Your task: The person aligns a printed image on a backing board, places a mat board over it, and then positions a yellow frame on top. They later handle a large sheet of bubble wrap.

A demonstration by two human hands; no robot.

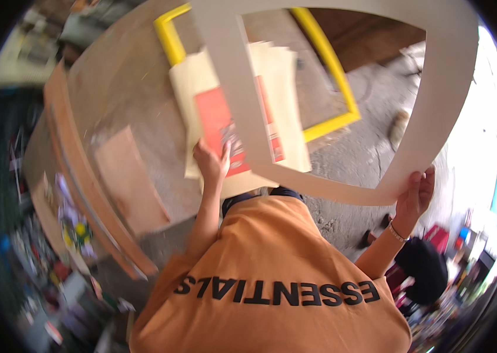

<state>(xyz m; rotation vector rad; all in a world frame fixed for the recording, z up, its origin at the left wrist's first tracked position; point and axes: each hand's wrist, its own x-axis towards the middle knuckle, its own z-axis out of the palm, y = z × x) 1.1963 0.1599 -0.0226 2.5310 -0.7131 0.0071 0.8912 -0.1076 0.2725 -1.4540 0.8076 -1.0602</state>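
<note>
My right hand (417,191) grips the lower right corner of a large white cut-out frame (342,189), thumb on its face. The frame is raised and tilted over the table, with a big opening in its middle. My left hand (213,162) is closed at the lower left edge of a red printed sheet (213,112), its thumb on top and its other fingers partly hidden. The white frame covers part of the red sheet. Beneath the sheet lies a fanned stack of cream paper (292,117).
A yellow frame (334,123) lies around the far side of the stack on a worn brown table (142,106). Flat brown boards (131,176) and a long curved-looking strip (78,159) lie at left. Clutter fills the lower left floor; a dark rounded object (425,267) stands at lower right.
</note>
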